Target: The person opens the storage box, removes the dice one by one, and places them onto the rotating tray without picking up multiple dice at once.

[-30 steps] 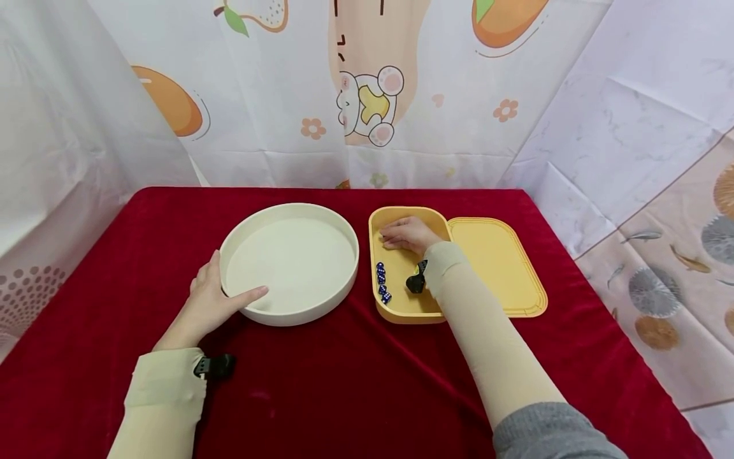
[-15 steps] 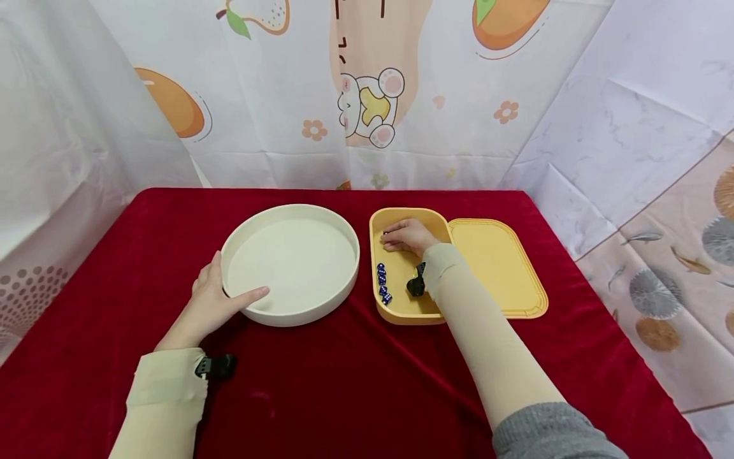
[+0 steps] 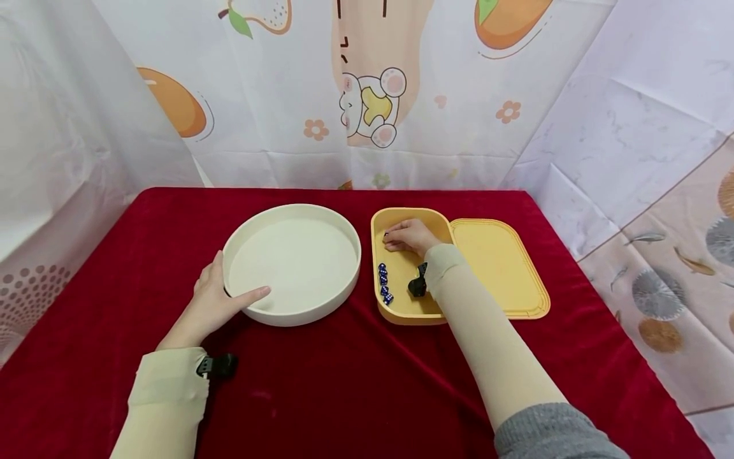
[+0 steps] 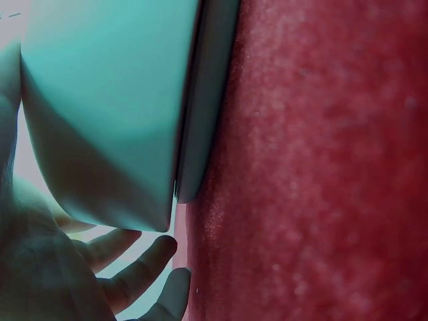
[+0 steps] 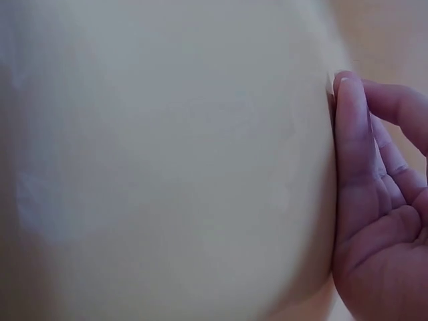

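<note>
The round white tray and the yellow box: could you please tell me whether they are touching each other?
Apart. The head view shows a strip of red cloth between the round white tray and the yellow box.

In the head view, bright, even light is spread, with soft shading seen inside the white tray (image 3: pixel 295 268) and the tabletop (image 3: pixel 321 395) darkened toward 6 o'clock. In the left wrist view, the tray is tinted teal and shadowed at 8 o'clock, one of the hands (image 4: pixel 57 264) is dimmed against backlight, and the tabletop is blurred at 3 o'clock. The right wrist view is rendered dim and hazy, faint glare being caught toward 9 o'clock
</note>
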Tool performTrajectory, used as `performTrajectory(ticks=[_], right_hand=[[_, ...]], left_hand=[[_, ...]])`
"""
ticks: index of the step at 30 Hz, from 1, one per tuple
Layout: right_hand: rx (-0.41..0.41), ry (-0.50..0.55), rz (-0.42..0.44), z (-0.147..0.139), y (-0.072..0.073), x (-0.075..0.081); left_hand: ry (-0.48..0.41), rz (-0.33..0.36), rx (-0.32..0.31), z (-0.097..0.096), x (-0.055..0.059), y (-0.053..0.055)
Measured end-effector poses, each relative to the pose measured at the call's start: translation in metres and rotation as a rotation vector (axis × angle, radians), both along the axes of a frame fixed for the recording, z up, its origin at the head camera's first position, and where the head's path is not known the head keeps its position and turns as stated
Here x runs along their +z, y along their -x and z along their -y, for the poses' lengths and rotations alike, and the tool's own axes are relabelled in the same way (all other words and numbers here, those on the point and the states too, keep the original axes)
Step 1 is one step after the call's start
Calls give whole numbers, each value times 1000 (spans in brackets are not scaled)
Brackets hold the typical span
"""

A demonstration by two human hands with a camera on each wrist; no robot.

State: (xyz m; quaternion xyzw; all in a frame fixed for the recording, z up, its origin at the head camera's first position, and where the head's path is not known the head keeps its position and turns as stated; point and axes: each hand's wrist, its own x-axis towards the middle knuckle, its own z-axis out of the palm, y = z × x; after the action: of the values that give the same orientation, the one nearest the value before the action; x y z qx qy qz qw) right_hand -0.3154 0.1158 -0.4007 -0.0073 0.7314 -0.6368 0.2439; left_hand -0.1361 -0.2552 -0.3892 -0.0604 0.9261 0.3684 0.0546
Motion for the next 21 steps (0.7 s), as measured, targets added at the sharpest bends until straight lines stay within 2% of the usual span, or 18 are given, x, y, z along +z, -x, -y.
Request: performTrajectory(ticks=[7,13,21], right_hand=[[2,14,-3,-3,5,-6],[6,21,-22,-2,0,2],[-33,78,-15,-1,3,7]], left_hand=[[-5,6,2,-1,0,-1],[-5,4,-9,2,0,0],[-22,1,-6,1,0,1]])
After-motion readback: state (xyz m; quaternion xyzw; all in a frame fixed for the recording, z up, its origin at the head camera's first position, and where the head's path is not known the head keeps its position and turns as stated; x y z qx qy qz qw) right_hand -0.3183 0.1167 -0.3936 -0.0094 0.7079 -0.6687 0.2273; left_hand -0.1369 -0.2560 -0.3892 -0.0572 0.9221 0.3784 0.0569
